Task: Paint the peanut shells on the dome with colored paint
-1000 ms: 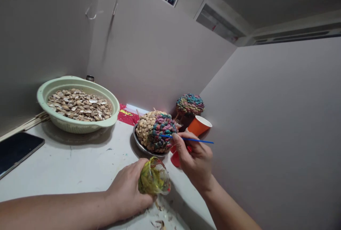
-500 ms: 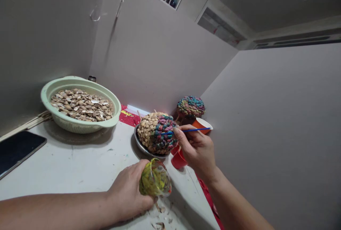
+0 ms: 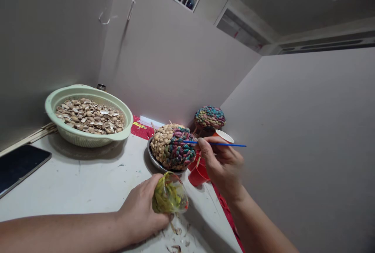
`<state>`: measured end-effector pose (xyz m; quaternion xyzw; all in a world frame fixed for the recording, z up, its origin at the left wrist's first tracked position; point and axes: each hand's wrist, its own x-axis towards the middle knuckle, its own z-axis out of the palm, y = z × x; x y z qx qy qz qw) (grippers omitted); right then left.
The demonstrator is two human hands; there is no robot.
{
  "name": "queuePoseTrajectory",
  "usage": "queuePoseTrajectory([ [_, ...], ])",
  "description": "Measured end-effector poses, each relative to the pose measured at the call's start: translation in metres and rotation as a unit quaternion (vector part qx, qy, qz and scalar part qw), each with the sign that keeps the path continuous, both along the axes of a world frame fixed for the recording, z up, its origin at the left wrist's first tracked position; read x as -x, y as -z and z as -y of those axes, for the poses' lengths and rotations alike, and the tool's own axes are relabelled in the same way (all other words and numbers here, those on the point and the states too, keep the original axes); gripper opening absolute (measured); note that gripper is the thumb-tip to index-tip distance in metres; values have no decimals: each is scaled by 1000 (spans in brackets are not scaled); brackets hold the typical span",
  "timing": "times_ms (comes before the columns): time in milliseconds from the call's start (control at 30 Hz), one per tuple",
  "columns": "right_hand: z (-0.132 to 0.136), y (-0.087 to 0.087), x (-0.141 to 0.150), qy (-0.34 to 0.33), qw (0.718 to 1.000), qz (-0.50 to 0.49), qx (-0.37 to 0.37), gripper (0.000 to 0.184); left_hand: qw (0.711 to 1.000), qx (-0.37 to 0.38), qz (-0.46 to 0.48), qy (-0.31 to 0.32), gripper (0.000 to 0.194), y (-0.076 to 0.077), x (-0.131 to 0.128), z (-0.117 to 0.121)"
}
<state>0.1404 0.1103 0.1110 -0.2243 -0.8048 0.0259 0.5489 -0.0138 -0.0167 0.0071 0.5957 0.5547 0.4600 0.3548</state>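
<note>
- Clear, yellow-smeared plastic cup (image 3: 168,196), one, is tilting low at the white table (image 3: 96,184), mouth facing right, the left hand (image 3: 143,208) gripping it.
- One thin blue paintbrush (image 3: 224,144), pinched by the right hand (image 3: 224,165), is pointing left, long axis nearly level, tip overlapping one round, half-painted, shell-covered ball (image 3: 162,145).
- The right hand is partly blocking one orange cup (image 3: 225,137); one multicoloured ball (image 3: 209,117) is sitting behind.

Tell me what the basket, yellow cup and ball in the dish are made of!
Basket: probably plastic, with a smooth, molded rim.
Yellow cup: clear plastic or glass; transparent, smeared yellow.
Ball: seemingly nutshells; small curved pieces, some matte and bare, some shiny with paint.
</note>
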Motion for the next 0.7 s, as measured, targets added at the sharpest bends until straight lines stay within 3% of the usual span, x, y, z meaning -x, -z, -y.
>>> queuePoseTrajectory([
  [233,34,7,-22,11,991,-124,38,18,987,-137,57,-65,65,6,-1,-2],
  [400,63,21,-46,-74,977,-178,96,14,971,-224,33,-79,73,18,0,-2],
  [567,72,29,-56,-149,970,-160,108,10,970,-227,-21,-86,69,18,0,-2],
  [700,64,35,-62,-153,970,-139,125,6,975,-203,-33,-90,65,15,-2,-3],
])
